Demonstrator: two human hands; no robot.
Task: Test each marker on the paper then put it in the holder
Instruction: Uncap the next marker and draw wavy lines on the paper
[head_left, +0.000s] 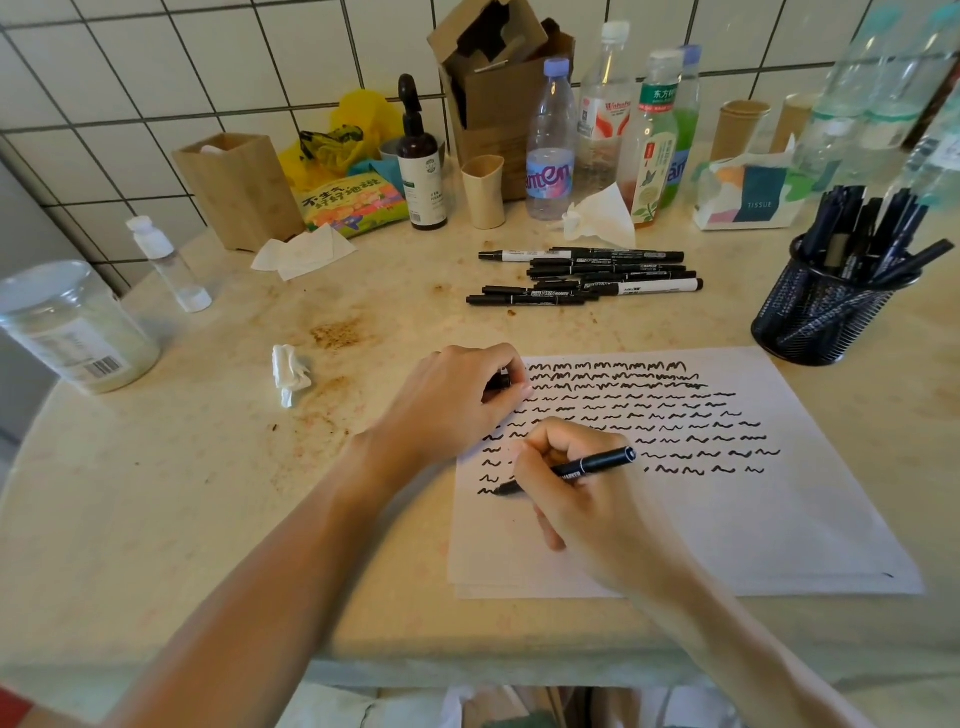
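Note:
A white sheet of paper (779, 519) covered in rows of black squiggles lies on the table in front of me. My right hand (571, 499) grips a black marker (597, 463), its tip touching the paper at the lowest squiggle on the left. My left hand (457, 395) rests at the paper's upper left corner and pinches a small black piece, apparently the marker's cap (500, 383). Several black markers (587, 275) lie in a pile beyond the paper. A black mesh holder (815, 317) at the right holds several markers.
A crumpled tissue (290, 371) lies left of my left hand. A clear jar (78, 327) and small bottle (169, 265) stand at far left. Bottles (550, 145), a wooden box (241, 187), a cardboard box (498, 83) and a tissue pack (748, 192) line the tiled wall.

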